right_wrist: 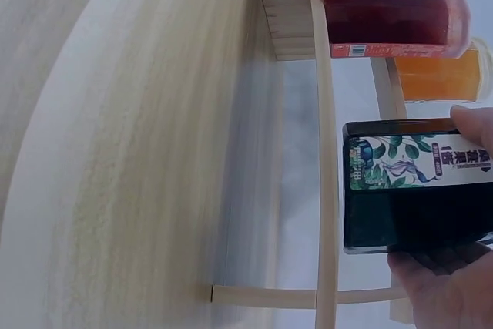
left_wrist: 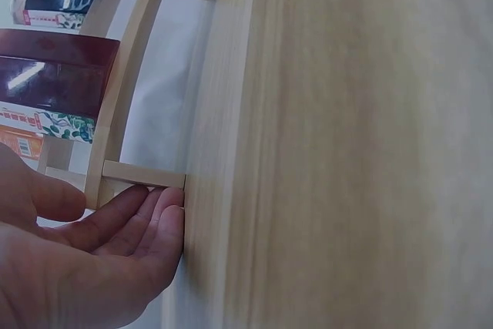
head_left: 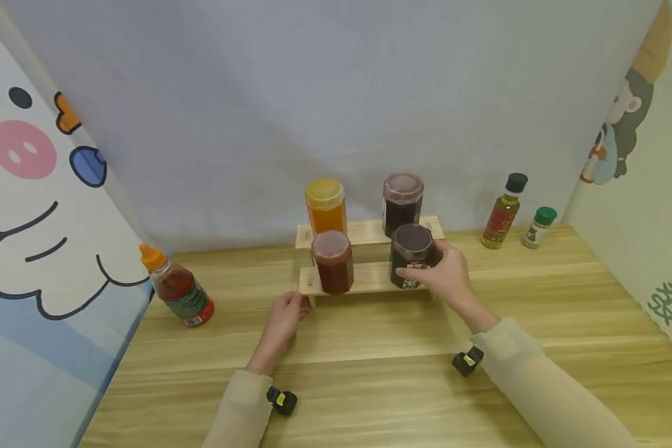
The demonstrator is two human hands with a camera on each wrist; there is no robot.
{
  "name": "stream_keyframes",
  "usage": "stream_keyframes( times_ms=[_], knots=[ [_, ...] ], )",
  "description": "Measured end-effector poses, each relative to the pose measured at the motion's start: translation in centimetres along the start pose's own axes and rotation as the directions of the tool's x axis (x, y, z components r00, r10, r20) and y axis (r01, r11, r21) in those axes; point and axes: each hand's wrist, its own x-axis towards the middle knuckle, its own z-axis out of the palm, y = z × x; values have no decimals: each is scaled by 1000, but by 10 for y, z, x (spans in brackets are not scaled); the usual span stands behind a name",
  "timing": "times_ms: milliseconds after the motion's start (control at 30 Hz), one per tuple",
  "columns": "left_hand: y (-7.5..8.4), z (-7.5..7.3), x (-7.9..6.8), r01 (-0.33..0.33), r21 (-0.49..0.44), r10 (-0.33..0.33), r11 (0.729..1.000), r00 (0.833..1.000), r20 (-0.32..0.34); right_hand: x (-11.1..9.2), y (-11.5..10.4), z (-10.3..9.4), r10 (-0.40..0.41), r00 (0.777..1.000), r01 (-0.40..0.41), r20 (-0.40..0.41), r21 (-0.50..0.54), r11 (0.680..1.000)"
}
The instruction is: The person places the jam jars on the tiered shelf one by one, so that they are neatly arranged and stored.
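Note:
My right hand (head_left: 445,274) grips a jar of dark jam (right_wrist: 416,213) between thumb and fingers. Its white label carries leaves and blue fruit, and its base is close over the right side of the lower shelf (head_left: 369,278). This shelf belongs to a two-tier wooden rack (left_wrist: 115,105). My left hand (head_left: 285,316) holds the rack's lower left end, with the thumb by the board and the fingers against the leg (left_wrist: 146,174). A dark red jar (head_left: 334,264) stands on the lower tier's left side. Behind, the upper tier bears an orange jar (head_left: 327,211) and another dark jar (head_left: 401,208).
At the table's left stands a red sauce bottle (head_left: 182,292) with an orange cap. Right of the rack are a small oil bottle (head_left: 501,218) and a green-capped shaker (head_left: 536,230). A pale wall (head_left: 347,112) rises close behind the rack, and printed panels flank the wooden table (head_left: 358,386).

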Motion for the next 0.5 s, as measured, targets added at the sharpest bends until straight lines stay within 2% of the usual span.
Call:
stream_keyframes(
  times_ms=[333, 500],
  knots=[
    [-1, 1, 1, 5, 1, -5, 1000, 1000, -5, -2, 5, 2, -38, 999, 36, 25, 85, 996],
    [0, 1, 1, 14, -12, -14, 1000, 1000, -4, -8, -8, 1, -66, 996, 58, 60, 132, 990]
  ],
)
